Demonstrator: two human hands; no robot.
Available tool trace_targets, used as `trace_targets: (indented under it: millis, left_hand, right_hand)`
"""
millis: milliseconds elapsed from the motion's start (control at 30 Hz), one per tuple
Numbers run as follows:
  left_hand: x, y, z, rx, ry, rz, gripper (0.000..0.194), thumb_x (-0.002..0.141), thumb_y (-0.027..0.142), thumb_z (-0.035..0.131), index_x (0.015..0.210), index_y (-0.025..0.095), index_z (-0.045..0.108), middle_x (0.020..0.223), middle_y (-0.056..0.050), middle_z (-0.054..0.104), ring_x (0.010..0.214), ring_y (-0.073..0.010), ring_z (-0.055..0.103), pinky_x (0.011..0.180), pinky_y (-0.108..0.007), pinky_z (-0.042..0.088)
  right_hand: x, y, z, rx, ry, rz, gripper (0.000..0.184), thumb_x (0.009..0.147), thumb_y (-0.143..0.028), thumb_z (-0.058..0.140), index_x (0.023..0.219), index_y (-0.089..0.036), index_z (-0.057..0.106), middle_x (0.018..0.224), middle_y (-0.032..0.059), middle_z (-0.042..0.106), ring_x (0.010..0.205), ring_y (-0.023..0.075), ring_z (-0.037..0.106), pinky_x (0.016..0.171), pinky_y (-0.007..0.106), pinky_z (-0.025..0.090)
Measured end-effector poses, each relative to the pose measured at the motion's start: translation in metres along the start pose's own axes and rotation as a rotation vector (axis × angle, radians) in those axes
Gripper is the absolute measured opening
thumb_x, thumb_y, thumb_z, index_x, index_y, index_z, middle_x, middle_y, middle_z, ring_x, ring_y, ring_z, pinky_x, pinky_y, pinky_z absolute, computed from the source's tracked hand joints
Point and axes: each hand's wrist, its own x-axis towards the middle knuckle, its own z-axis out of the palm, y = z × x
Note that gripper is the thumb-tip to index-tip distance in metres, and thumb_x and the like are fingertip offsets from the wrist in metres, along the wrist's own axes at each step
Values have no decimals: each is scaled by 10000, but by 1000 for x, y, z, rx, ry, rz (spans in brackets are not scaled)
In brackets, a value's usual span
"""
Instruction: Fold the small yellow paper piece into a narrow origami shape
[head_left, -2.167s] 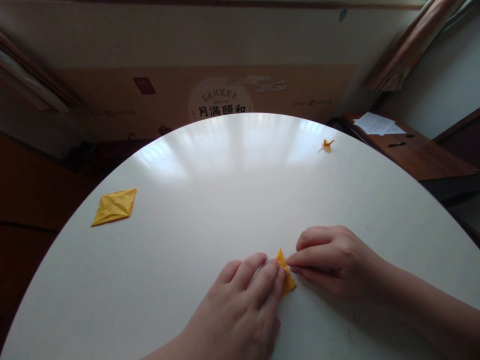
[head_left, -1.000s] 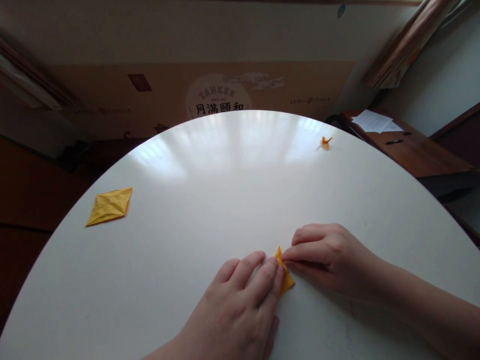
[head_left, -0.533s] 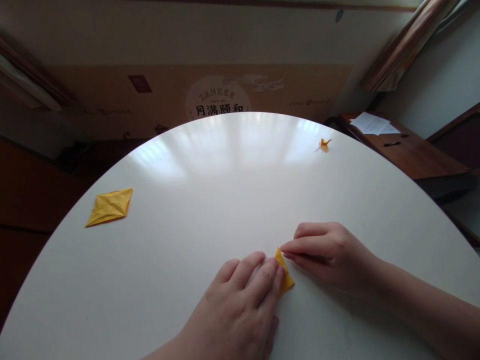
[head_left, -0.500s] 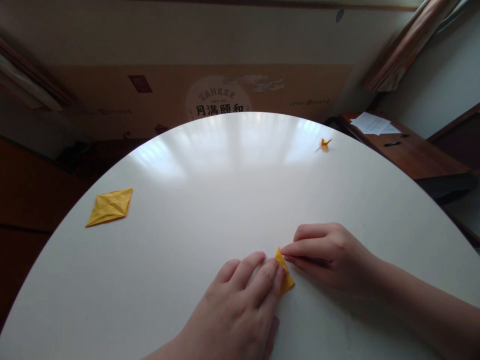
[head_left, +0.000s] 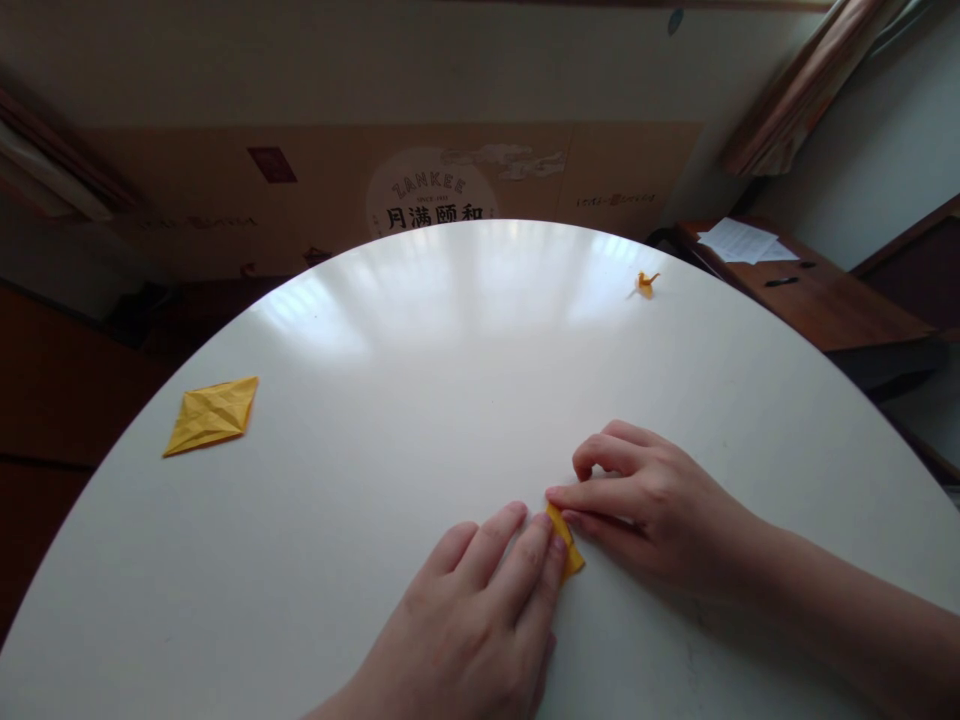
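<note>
A small piece of folded yellow origami paper [head_left: 573, 560] lies on the white table near its front middle. My left hand [head_left: 480, 600] bears down on it from the left, fingers bent over it and covering most of it; the left thumb is largely hidden below. At the far tip of the paper, my right hand [head_left: 652, 500] has its index finger on the point and its thumb against the right edge, closed on the tip. The other right fingers are curled clear of the table.
A flat, creased yellow paper diamond [head_left: 214, 415] rests at the table's left side. Toward the far right stands a small folded paper crane [head_left: 646, 284]. Beyond the round table's rim [head_left: 495, 222] are a printed cardboard panel [head_left: 615, 160] and a wooden desk [head_left: 847, 300] with paper sheets [head_left: 739, 242].
My right index finger has moved left onto the paper's tip, and the tip now looks folded over. Less of the paper shows. My left hand has stayed on it.
</note>
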Motion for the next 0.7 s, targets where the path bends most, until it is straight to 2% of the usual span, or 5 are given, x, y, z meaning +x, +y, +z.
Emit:
trace_targets:
  millis: [200,433,700]
  left_hand:
    - [-2,-1,-3,-16,47,94,345,976,139,409,1212,112,658,1141,-126,692,1080,-283,613,841,-390,523]
    - [1,2,-7,-116,69,76,205,977,193,493,997,137,690,815,-64,639,872,-229,643,763,-349,556]
    - [-4,3,-8,-74,54,83,247,994,224,452,987,154,689,794,-64,637,813,-203,634,712,-317,563]
  right_hand:
    - [-2,1,0,-37,29,19,122,897,-296,680,992,-306,756,1081,50,673,988,240,562,902,414,398]
    - [0,-3,-2,-28,7,64,125,852,-314,729,972,-321,762,1096,34,684,1000,241,580,923,424,400]
    - [-2,2,-1,-6,40,33,169,893,-323,684,1051,-301,741,1086,47,684,995,228,598,923,418,431]
